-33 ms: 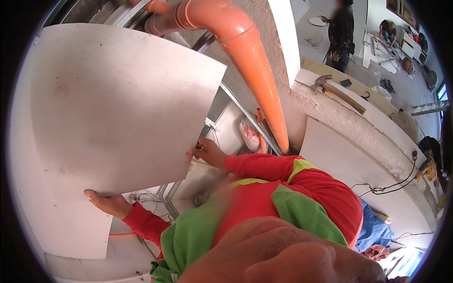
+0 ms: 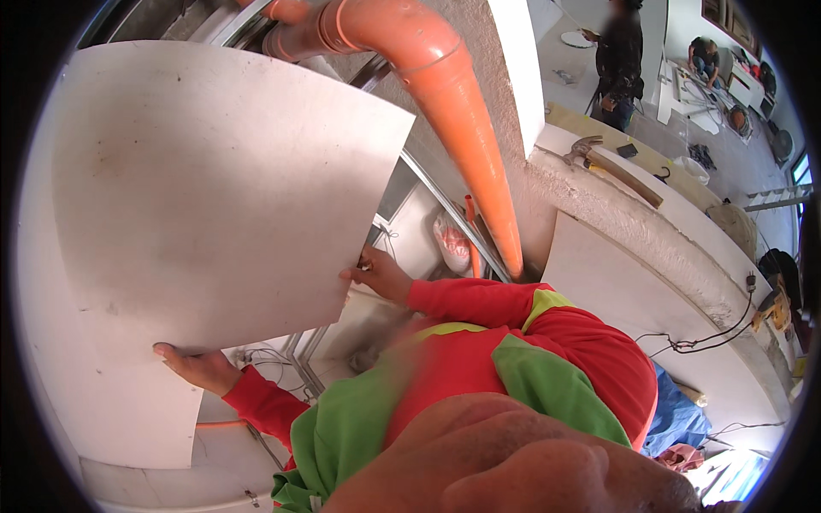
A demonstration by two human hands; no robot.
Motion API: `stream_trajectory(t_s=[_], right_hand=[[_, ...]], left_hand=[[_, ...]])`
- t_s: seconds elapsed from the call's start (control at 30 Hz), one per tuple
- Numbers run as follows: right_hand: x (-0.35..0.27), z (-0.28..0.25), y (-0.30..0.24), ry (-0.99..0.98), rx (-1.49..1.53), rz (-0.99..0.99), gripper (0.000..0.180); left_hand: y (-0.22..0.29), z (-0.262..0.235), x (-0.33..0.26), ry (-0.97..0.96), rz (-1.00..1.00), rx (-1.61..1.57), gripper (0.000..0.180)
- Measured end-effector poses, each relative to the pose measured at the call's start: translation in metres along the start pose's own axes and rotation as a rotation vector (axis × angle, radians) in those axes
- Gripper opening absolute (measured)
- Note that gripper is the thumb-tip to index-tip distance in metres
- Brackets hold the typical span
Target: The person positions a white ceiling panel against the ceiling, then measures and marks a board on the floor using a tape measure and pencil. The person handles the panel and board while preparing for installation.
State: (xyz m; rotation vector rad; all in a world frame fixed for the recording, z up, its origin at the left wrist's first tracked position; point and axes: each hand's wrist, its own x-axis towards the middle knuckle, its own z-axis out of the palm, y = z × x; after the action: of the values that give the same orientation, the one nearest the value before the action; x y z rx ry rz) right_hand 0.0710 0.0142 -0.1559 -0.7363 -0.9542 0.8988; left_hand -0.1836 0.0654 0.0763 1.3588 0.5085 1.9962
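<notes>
A large white board point(image 2: 214, 188), smudged and speckled, stands in front of me on the left. My left hand point(image 2: 198, 368) is closed on its lower edge, with the thumb on the face and the fingers hidden behind. At the right edge of the same board, my right hand point(image 2: 379, 275) grips it, fingertips partly behind the edge. Another white panel point(image 2: 154, 410) shows below and behind it.
A thick orange pipe point(image 2: 462, 128) bends down just right of the board, beside a metal profile point(image 2: 445, 201). On the ledge to the right lie a hammer point(image 2: 616, 167) and a black cable point(image 2: 714, 342). Two people point(image 2: 617, 68) are farther off, near a ladder point(image 2: 778, 198).
The board has shifted very slightly, its upper right corner a little farther up and right. Both hands keep their hold on it.
</notes>
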Motion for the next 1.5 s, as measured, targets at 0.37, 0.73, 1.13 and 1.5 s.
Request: stream_trajectory(t_s=[0.37, 0.73, 1.13, 1.5], right_hand=[[-0.05, -0.148, -0.036, 0.64, -0.177, 0.011, 0.027], [-0.221, -0.279, -0.153, 1.42, -0.099, -0.734, 0.028], [-0.403, -0.123, -0.254, 1.791, -0.702, -0.93, 0.026], [-0.443, 0.08, -0.295, 1.949, -1.57, -0.205, 0.024]], left_hand=[[-0.107, 0.025, -0.069, -0.413, -0.521, -0.354, 0.045], [-0.18, 0.144, -0.217, -1.339, -1.036, -0.27, 0.041], [-0.211, 0.183, -0.331, -2.078, -1.191, -0.595, 0.053], [-0.443, 0.013, -0.436, -3.007, -0.321, -0.184, 0.049]])
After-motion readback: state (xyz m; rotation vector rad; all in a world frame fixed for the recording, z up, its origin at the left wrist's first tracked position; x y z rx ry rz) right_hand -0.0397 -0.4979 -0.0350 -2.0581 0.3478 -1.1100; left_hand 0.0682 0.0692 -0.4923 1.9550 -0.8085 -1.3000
